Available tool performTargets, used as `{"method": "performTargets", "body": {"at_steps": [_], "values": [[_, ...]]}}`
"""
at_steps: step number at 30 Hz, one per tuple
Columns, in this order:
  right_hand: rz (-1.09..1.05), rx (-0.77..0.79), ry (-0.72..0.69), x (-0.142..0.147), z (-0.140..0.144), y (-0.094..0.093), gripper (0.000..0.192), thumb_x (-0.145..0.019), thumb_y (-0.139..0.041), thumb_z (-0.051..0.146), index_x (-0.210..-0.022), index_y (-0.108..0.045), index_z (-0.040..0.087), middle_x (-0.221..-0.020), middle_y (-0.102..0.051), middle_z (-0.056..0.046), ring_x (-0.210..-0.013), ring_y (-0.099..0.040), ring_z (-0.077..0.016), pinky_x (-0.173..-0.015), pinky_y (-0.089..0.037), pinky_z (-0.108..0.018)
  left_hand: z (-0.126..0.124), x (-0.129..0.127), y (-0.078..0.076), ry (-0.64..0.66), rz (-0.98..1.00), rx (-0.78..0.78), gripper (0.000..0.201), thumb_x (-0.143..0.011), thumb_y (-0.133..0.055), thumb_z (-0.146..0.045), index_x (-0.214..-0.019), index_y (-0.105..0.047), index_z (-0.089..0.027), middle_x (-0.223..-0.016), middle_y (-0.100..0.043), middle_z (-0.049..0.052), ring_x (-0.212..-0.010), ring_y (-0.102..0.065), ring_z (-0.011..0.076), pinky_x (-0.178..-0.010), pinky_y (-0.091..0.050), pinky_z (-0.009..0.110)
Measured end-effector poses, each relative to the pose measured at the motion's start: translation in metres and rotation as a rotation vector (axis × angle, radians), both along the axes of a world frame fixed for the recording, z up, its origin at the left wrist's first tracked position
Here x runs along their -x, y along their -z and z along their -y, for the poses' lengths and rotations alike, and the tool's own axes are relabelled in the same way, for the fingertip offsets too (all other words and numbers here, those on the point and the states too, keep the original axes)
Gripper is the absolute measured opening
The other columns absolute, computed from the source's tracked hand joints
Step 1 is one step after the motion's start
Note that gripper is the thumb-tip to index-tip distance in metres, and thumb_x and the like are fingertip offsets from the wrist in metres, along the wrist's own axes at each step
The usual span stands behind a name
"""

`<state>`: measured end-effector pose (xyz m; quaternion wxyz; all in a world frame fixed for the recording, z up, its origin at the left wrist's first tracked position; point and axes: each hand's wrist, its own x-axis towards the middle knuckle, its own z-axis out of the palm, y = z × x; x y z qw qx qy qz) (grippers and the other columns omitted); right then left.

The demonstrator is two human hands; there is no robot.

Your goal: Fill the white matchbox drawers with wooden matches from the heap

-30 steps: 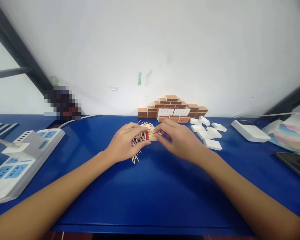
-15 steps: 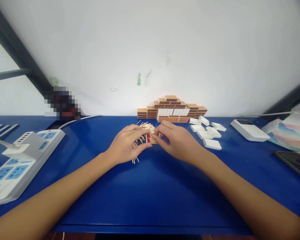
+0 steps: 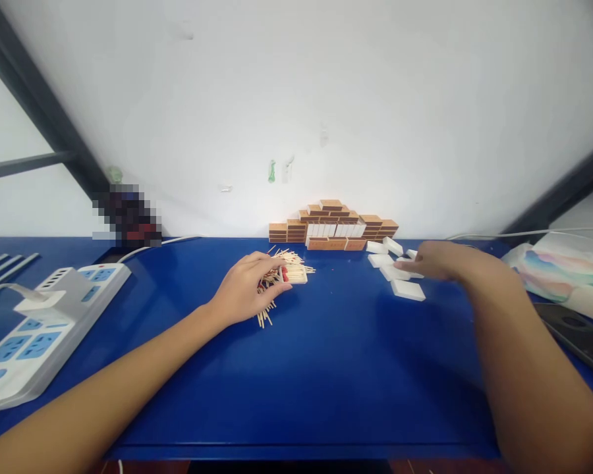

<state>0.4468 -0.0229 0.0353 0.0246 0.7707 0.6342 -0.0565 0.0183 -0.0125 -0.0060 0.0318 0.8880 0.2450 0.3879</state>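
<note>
My left hand (image 3: pixel 250 289) is closed, thumb and fingers at the left end of a small white matchbox tray (image 3: pixel 304 279). Matches (image 3: pixel 296 272) with red heads lie side by side in that tray. Loose matches (image 3: pixel 264 318) spread in a pile behind and under the left hand, partly hidden by it. Over on the right, my right hand (image 3: pixel 432 261) is above a group of small white boxes (image 3: pixel 408 289). A fingertip reaches one of them; most of its fingers are hidden, so I cannot tell whether it grips anything.
Brown matchboxes (image 3: pixel 331 205) form a stepped stack against the wall, with white pieces upright in its middle. A white power strip (image 3: pixel 74 329) lies at the left. A phone (image 3: pixel 576 332) and a plastic packet (image 3: pixel 563 266) are at the right on the blue table (image 3: pixel 296 375).
My right hand has left the matchbox tray and moved right to the white boxes. My left hand stays at the tray. The view has shifted slightly.
</note>
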Motion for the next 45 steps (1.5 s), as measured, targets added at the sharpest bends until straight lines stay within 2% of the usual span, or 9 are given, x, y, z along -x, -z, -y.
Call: {"method": "performTargets", "body": {"at_steps": [2,4,8,11,17,21,29,37,45], "values": [[-0.084,0.012,-0.144,-0.011,0.001,0.006,0.043,-0.085,-0.069,0.056,-0.056,-0.061,0.025,-0.054,-0.057,-0.009,-0.046,-0.053,-0.0225,-0.051,-0.043,-0.043,0.000,0.000,0.001,0.000,-0.003,0.003,0.037,-0.094,-0.073,-0.040,-0.124,-0.069,-0.018,-0.111,-0.074,0.013,-0.105,-0.069,0.0274,-0.091,-0.060,0.049],[-0.097,-0.011,-0.125,-0.004,0.004,0.005,0.037,-0.083,-0.073,0.044,-0.055,-0.060,0.023,-0.056,-0.060,-0.010,-0.047,-0.052,-0.0208,-0.051,-0.041,-0.042,-0.001,0.000,0.000,-0.004,0.000,0.001,0.036,-0.094,-0.073,-0.040,-0.123,-0.069,-0.018,-0.110,-0.074,0.013,-0.103,-0.069,0.0273,-0.089,-0.060,0.048],[-0.054,-0.169,-0.083,0.038,0.012,-0.012,0.023,-0.085,-0.070,0.037,-0.070,-0.061,0.021,-0.070,-0.066,-0.011,-0.059,-0.057,-0.0219,-0.058,-0.040,-0.039,-0.004,0.003,-0.001,-0.026,0.013,0.001,0.036,-0.094,-0.072,-0.040,-0.123,-0.069,-0.018,-0.110,-0.074,0.012,-0.101,-0.069,0.0262,-0.089,-0.060,0.047],[-0.093,-0.293,-0.208,0.075,0.019,-0.022,0.024,-0.093,-0.059,0.043,-0.084,-0.063,0.021,-0.079,-0.068,-0.009,-0.069,-0.060,-0.0223,-0.061,-0.039,-0.035,-0.006,0.005,-0.001,-0.042,0.019,0.014,0.036,-0.094,-0.073,-0.039,-0.124,-0.069,-0.019,-0.111,-0.074,0.011,-0.102,-0.069,0.0250,-0.091,-0.059,0.046],[-0.324,0.016,-0.491,0.120,0.030,-0.010,0.007,-0.085,-0.065,0.027,-0.081,-0.064,0.023,-0.074,-0.066,-0.001,-0.063,-0.057,-0.0169,-0.056,-0.037,-0.030,-0.009,0.007,-0.003,-0.068,0.035,0.019,0.036,-0.094,-0.073,-0.040,-0.123,-0.069,-0.019,-0.114,-0.074,0.011,-0.104,-0.068,0.0251,-0.092,-0.058,0.046],[-0.335,-0.006,-0.505,0.118,0.029,-0.006,0.005,-0.082,-0.066,0.027,-0.082,-0.065,0.023,-0.080,-0.068,-0.002,-0.067,-0.060,-0.0181,-0.059,-0.041,-0.031,-0.008,0.007,-0.003,-0.055,0.030,0.023,0.035,-0.094,-0.073,-0.039,-0.124,-0.069,-0.019,-0.110,-0.074,0.011,-0.102,-0.068,0.0252,-0.091,-0.058,0.047],[-0.171,-0.135,-0.306,0.128,0.025,0.001,0.057,-0.081,-0.060,0.078,-0.081,-0.061,0.021,-0.080,-0.071,-0.010,-0.071,-0.064,-0.0252,-0.058,-0.040,-0.034,-0.003,0.003,-0.005,-0.026,0.032,-0.001,0.036,-0.094,-0.073,-0.038,-0.124,-0.069,-0.020,-0.112,-0.074,0.012,-0.104,-0.069,0.0263,-0.091,-0.059,0.047],[-0.148,-0.124,-0.342,0.112,0.019,0.001,0.029,-0.084,-0.068,0.048,-0.091,-0.064,0.020,-0.089,-0.073,-0.008,-0.077,-0.066,-0.0245,-0.061,-0.040,-0.032,-0.004,0.004,-0.004,-0.032,0.032,0.012,0.037,-0.093,-0.074,-0.037,-0.125,-0.068,-0.020,-0.110,-0.074,0.011,-0.102,-0.069,0.0258,-0.090,-0.059,0.047],[-0.304,-0.040,-0.327,0.074,0.015,-0.014,0.036,-0.080,-0.072,0.048,-0.105,-0.076,0.022,-0.099,-0.074,-0.008,-0.085,-0.067,-0.0251,-0.072,-0.049,-0.035,-0.002,0.003,-0.005,-0.020,0.034,0.011,0.037,-0.094,-0.073,-0.038,-0.125,-0.069,-0.019,-0.107,-0.074,0.011,-0.100,-0.068,0.0262,-0.089,-0.059,0.048]]}}
